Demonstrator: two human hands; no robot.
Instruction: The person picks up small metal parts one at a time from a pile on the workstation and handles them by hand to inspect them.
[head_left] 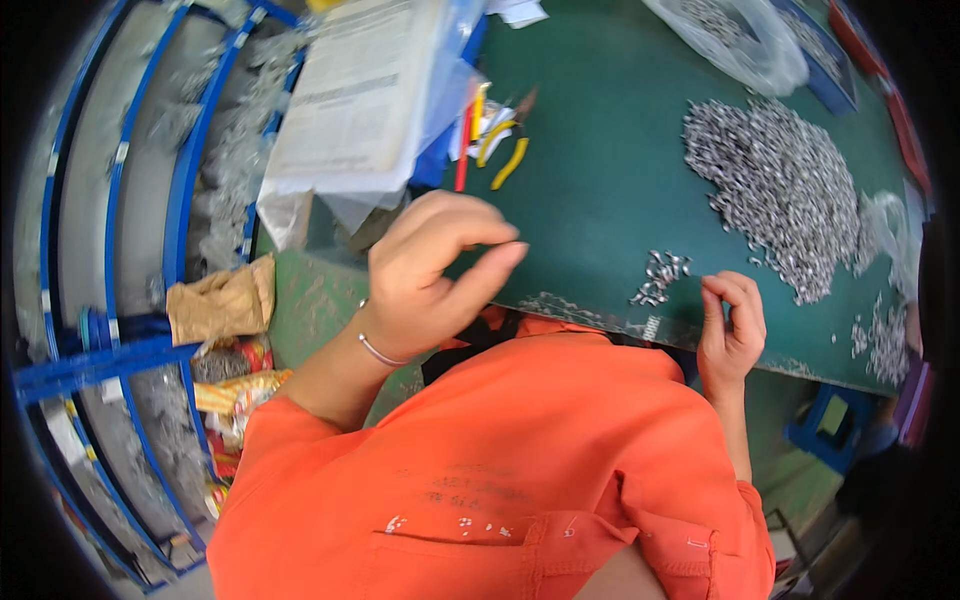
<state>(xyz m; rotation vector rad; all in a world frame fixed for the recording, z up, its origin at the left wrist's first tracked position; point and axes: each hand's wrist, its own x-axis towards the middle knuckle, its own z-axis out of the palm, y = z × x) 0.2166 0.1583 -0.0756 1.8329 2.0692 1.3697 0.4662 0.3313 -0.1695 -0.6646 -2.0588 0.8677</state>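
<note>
My left hand (pixel 428 262) is raised by the table's near edge, left of the middle. Its thumb and forefinger come together in a pinch; anything between the tips is too small to make out. On the right, my right hand (pixel 733 325) is closed at the table edge, thumb against the curled fingers, and what it may hold is hidden. Just left of its fingertips lies a small cluster of shiny metal parts (pixel 657 278). Beyond it spreads a large heap of similar small metal parts (pixel 775 185) on the green tabletop (pixel 600 110).
Yellow-handled pliers (pixel 510 163) and a red pen (pixel 464 148) lie near a stack of papers (pixel 350 90). A plastic bag of parts (pixel 750 45) and a blue bin (pixel 828 75) stand far right. Blue shelving (pixel 115 190) with bagged parts fills the left.
</note>
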